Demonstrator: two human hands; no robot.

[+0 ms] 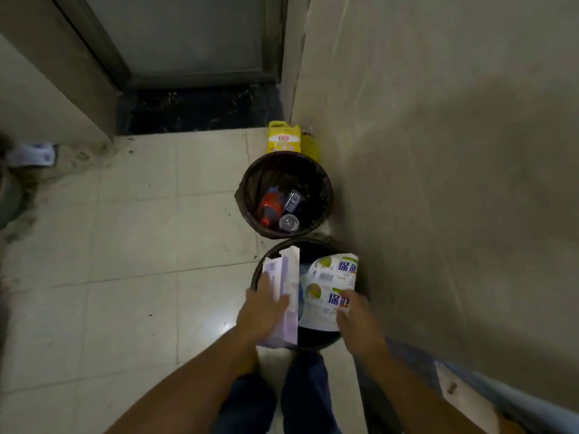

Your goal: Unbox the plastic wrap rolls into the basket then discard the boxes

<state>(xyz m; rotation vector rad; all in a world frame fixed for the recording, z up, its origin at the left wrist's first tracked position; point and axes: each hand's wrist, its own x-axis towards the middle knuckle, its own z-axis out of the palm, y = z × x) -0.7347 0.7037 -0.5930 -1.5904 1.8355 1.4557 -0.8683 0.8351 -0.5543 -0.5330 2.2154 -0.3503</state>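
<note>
I stand over a dark round trash bin [316,339] by the wall. My left hand [261,311] grips a flattened white and purple plastic wrap box [286,286] held upright over the bin's left rim. My right hand [354,311] holds crumpled white boxes with green and blue print [332,277] above the bin's right side. No rolls or basket are in sight.
A second bin [250,183] with a black liner stands just beyond, holding a red bottle [271,205] and other bottles. A yellow jug [283,137] sits behind it in the corner. The wall [454,151] runs along the right; a closed door [188,36] is ahead. Tiled floor lies to the left.
</note>
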